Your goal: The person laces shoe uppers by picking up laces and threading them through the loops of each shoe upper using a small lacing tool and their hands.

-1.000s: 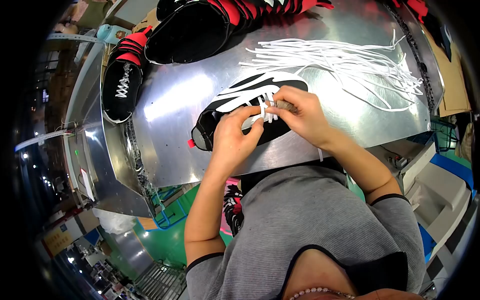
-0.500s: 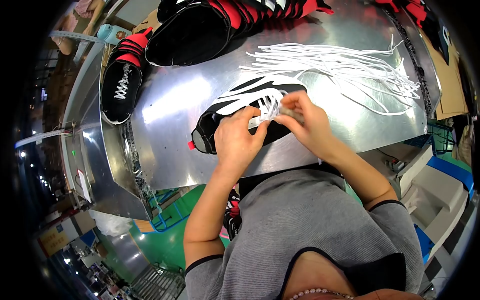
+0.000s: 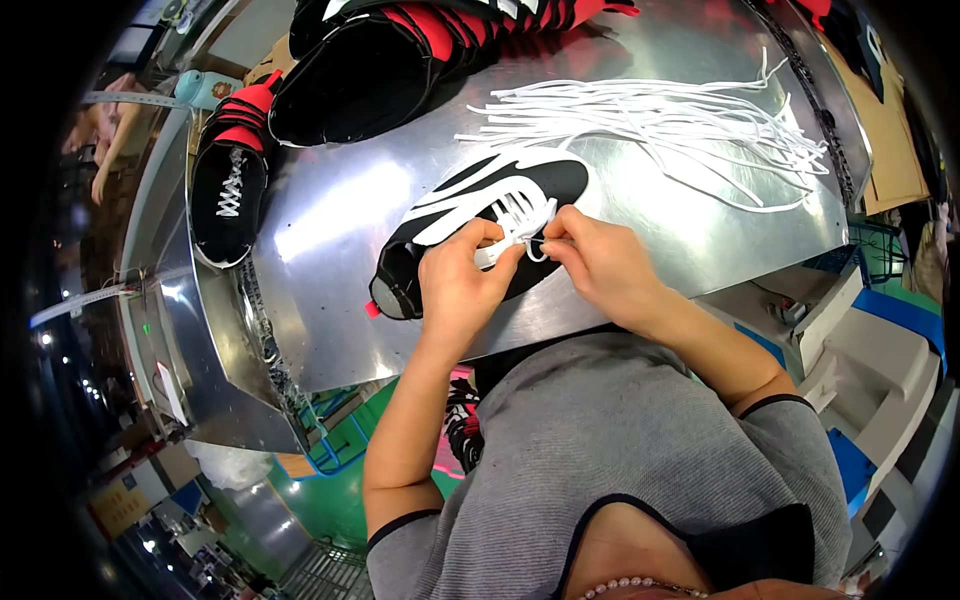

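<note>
A black-and-white shoe upper (image 3: pixel 450 207) with a red heel tab lies on the metal table in front of me, its toe up to the right. White lacing crosses its throat. My left hand (image 3: pixel 465 280) rests over the near side of the opening, thumb and forefinger closed on the white lace (image 3: pixel 514 238) by the eyelets. My right hand (image 3: pixel 607 262) is just right of it, fingertips pinching a thin end of the same lace. A small loop hangs between the hands. Exact finger contact on the left is partly hidden.
Loose white laces (image 3: pixel 640 122) lie spread behind the shoe. Large black-and-red uppers (image 3: pixel 355 85) are at the back, and a laced one (image 3: pixel 230 195) stands left by a light-blue bottle (image 3: pixel 205 89). The metal table (image 3: pixel 340 345) has raised side edges. Another person's arm shows far left.
My right hand has moved down and slightly left, drawing the lace toward the near side of the shoe. The lacing strips show more plainly now. The view has shifted slightly.
</note>
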{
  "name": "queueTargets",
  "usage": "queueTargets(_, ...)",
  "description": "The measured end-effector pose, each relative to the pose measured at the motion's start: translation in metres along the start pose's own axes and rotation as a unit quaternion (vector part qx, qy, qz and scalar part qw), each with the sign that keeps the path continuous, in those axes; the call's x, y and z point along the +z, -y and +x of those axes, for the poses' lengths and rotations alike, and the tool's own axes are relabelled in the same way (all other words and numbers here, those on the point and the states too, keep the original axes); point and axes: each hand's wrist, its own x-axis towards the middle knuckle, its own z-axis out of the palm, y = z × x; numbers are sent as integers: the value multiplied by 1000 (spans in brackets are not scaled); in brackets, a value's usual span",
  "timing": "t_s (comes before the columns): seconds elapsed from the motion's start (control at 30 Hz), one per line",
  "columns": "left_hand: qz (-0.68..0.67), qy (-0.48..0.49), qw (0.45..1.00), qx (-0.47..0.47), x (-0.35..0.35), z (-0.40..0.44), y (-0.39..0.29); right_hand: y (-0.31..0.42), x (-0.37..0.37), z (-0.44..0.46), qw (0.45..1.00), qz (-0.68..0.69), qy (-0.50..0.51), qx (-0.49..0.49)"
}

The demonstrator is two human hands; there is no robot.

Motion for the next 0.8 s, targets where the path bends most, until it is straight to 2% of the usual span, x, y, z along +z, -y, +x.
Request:
queueTargets(0.17,-5,-37,998,40,7,-13,-1,2,34,7,994,-97,-48,-21)
queueTargets(0.23,23,-38,998,43,5,-13,-2,1,34,11,996,-75,-43,-35)
queueTargets(0.33,95,-77,986,117,1,-21,-3,4,1,1,998,-50,32,-11)
queueTargets(0.4,141,-114,971,159,-3,-29,-2,10,-42,-13,994,-16,108,30)
queueTargets(0.43,144,-113,969,163,-5,-30,0,6,-56,-11,991,-46,104,71)
queueTargets(0.5,145,-100,969,172,-6,-35,2,15,-72,0,999,23,18,36)
queueTargets(0.53,160,-103,959,211,-4,-34,-1,23,-61,8,984,177,12,-10)
queueTargets(0.57,171,-99,954,226,-1,-35,-6,24,-52,14,982,159,72,-75)
queueTargets(0.63,200,-91,943,252,0,-39,-13,29,-23,29,975,-55,138,-163)
queueTargets(0.73,218,-128,930,268,-2,-42,-1,43,-10,42,930,-255,253,-76)
queueTargets(0.8,219,-136,925,279,-2,-46,4,44,-7,48,936,-217,270,-64)
